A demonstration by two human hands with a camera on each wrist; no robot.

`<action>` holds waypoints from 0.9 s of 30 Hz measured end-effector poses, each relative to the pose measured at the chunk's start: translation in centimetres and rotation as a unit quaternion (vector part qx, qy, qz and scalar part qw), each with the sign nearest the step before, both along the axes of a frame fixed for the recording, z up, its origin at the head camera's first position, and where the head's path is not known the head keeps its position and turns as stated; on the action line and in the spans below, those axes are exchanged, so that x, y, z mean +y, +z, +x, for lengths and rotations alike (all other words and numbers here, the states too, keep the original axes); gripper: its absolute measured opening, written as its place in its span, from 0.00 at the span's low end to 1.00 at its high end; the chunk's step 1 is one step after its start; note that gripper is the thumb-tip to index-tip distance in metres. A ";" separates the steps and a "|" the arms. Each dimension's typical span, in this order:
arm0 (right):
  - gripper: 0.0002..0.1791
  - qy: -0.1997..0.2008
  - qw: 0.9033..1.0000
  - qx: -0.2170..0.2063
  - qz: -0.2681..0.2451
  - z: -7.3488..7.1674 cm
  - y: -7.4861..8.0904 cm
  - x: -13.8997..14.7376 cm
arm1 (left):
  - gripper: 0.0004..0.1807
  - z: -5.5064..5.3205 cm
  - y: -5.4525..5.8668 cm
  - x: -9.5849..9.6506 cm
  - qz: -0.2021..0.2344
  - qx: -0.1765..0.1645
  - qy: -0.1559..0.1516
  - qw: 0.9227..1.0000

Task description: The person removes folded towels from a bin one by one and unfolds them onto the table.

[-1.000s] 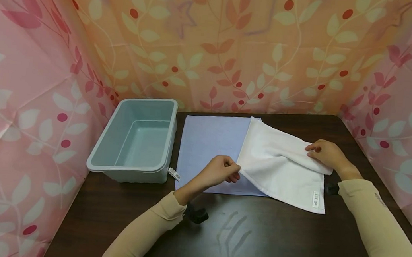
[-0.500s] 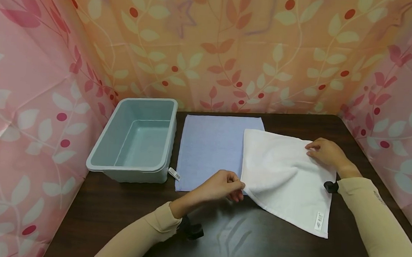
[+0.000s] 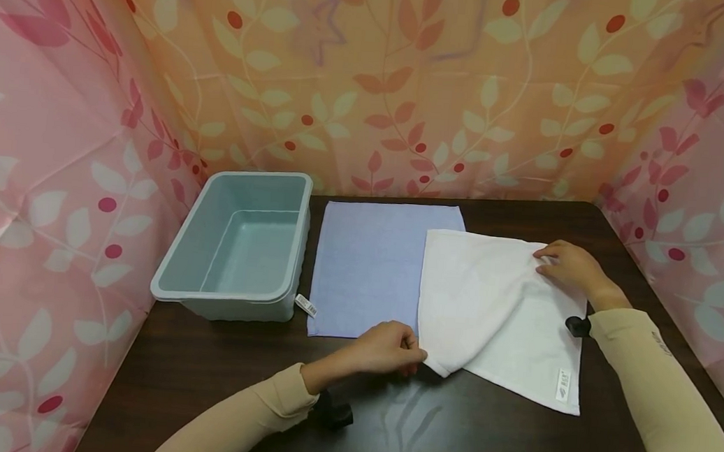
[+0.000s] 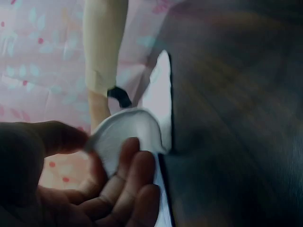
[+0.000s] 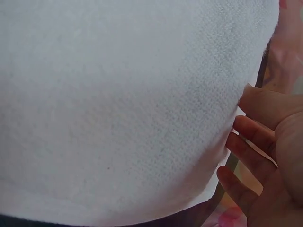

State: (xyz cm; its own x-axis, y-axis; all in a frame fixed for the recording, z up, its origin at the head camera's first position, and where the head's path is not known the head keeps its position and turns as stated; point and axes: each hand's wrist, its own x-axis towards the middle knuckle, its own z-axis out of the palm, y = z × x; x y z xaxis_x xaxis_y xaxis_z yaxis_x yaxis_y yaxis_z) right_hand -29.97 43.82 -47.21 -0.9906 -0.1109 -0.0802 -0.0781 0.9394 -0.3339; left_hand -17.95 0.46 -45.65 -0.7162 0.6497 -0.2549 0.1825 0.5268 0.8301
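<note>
A white towel (image 3: 465, 289) with a small label (image 3: 563, 385) lies to the right, partly over a flat light-blue towel (image 3: 366, 261). Its near left corner is pinched between the thumb and index finger of my left hand (image 3: 385, 348), and that part is lifted into a diagonal fold. In the left wrist view, the white towel (image 4: 142, 125) bends in a curve beyond the curled fingers of my left hand (image 4: 99, 184). My right hand (image 3: 576, 269) pinches the towel's far edge toward the right. The right wrist view shows this edge at the thumb and fingers of my right hand (image 5: 267, 146).
A grey-green plastic tub (image 3: 227, 297) stands on the left of the dark wooden table (image 3: 479, 444). Beside its near corner is a white tag (image 3: 306, 305) on the light-blue towel. Patterned curtains (image 3: 372, 80) hang behind and at both sides.
My left hand has drawn the white towel's left part toward the table's front, uncovering more of the light-blue towel. The near edge has come forward too. My right hand has hardly moved.
</note>
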 end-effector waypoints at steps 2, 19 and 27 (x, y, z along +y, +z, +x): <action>0.22 -0.001 1.000 0.000 -0.001 -0.1 -0.1 0.0 | 0.13 -0.2 -0.3 -0.2 -0.042 0.038 -0.006 0.998; 0.22 -0.008 0.999 0.031 -0.014 0.8 -0.6 0.1 | 0.09 -3.3 -0.4 -0.1 -0.121 0.230 -0.095 0.961; 0.19 0.004 0.990 0.125 -0.057 3.9 0.5 -0.8 | 0.23 -4.7 -1.5 0.2 -0.165 0.310 -0.139 0.926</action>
State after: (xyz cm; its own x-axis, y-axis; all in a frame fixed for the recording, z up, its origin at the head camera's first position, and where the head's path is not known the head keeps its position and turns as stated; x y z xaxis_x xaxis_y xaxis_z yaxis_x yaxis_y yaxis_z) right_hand -26.09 42.98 -46.68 -0.9768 -0.1133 0.1816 -0.1796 0.8956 -0.4070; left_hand -22.70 0.67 -47.15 -0.6079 0.7911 -0.0684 0.7372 0.5943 0.3213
